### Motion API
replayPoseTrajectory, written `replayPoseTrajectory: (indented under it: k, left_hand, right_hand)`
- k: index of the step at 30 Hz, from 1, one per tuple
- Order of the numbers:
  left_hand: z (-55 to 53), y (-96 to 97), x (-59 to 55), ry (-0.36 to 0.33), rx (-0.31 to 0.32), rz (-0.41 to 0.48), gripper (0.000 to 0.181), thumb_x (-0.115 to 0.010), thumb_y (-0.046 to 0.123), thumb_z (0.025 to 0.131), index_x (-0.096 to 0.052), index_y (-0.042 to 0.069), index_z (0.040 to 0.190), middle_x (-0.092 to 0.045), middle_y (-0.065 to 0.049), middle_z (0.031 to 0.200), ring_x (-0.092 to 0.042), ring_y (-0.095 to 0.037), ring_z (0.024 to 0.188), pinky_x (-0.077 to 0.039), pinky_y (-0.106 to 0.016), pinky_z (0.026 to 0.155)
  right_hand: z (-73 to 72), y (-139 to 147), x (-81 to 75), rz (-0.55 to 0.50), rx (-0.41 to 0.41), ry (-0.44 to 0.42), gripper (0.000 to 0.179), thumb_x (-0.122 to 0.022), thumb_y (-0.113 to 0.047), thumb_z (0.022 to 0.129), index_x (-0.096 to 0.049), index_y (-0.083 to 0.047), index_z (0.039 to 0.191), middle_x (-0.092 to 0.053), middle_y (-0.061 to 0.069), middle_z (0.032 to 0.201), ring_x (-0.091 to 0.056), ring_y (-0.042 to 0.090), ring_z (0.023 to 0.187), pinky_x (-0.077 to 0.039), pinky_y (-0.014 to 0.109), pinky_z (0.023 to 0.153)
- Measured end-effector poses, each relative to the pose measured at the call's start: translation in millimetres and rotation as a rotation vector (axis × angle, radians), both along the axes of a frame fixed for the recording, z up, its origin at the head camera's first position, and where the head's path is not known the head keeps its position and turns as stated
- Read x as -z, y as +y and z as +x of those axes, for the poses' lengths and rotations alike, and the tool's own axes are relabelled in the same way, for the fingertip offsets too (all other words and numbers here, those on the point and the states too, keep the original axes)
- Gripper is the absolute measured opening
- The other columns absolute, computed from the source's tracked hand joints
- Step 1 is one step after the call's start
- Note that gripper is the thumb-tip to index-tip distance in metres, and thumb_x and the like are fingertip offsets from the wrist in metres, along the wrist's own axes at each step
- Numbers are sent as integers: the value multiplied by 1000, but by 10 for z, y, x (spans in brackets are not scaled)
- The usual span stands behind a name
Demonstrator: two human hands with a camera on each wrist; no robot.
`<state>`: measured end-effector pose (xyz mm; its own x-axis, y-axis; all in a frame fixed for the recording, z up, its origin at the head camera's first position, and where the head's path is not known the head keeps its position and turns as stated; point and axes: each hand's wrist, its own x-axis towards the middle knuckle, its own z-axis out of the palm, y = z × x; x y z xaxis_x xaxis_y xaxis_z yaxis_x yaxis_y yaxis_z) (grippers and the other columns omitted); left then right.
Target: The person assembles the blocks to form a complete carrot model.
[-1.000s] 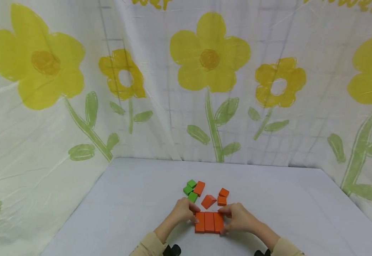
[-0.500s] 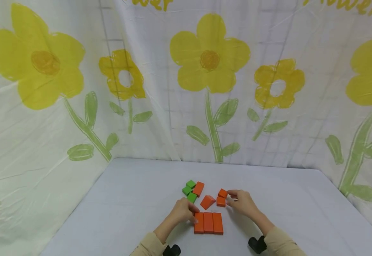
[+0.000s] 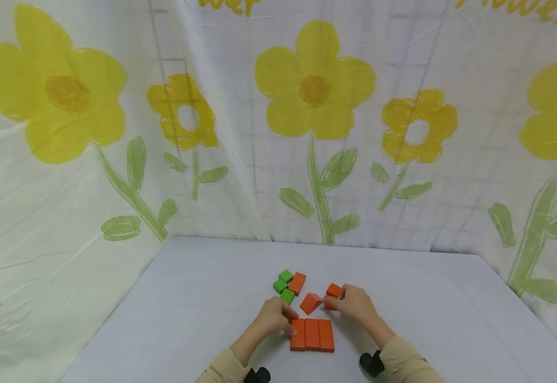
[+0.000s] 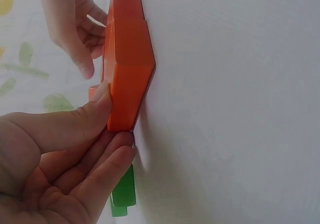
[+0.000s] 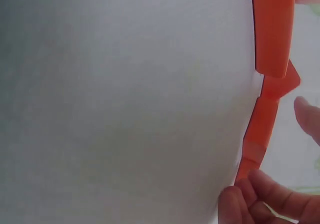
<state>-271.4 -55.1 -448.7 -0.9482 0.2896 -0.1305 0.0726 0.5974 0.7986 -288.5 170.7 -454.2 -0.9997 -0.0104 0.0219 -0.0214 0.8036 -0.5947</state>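
Three long orange blocks (image 3: 312, 335) lie flat side by side on the white table. My left hand (image 3: 273, 315) holds the leftmost one (image 4: 130, 96), thumb on its upper edge and fingers against its far end. My right hand (image 3: 356, 304) reaches over two small orange blocks behind the row. It covers part of the nearer small block (image 3: 329, 307); the farther one (image 3: 333, 290) shows beyond the fingers. In the right wrist view, the right thumb (image 5: 309, 119) stands apart from the blocks while the curled fingers (image 5: 272, 196) lie at the farther end.
Left of the small blocks sits an orange triangular block (image 3: 309, 304). Several green cubes (image 3: 281, 286) and another orange rectangular block (image 3: 297, 283) lie farther back. A flower-printed white curtain (image 3: 240, 213) hangs behind the table (image 3: 201, 298).
My right hand has left the right end of the orange row, moved back to the small orange blocks, then slid left over them. The left hand has stayed on the row.
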Motion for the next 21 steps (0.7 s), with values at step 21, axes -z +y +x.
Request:
replayPoseTrajectory:
  k: [21]
  left_hand:
    - [8, -2, -22, 0, 2, -6, 23, -81, -6, 70, -76, 0, 92, -64, -3, 81, -51, -19, 75, -49, -35, 69]
  right_hand:
    - [26, 11, -55, -30, -50, 60, 27, -81, -13, 71, -67, 3, 86, -62, 5, 76, -52, 18, 67, -47, 32, 60]
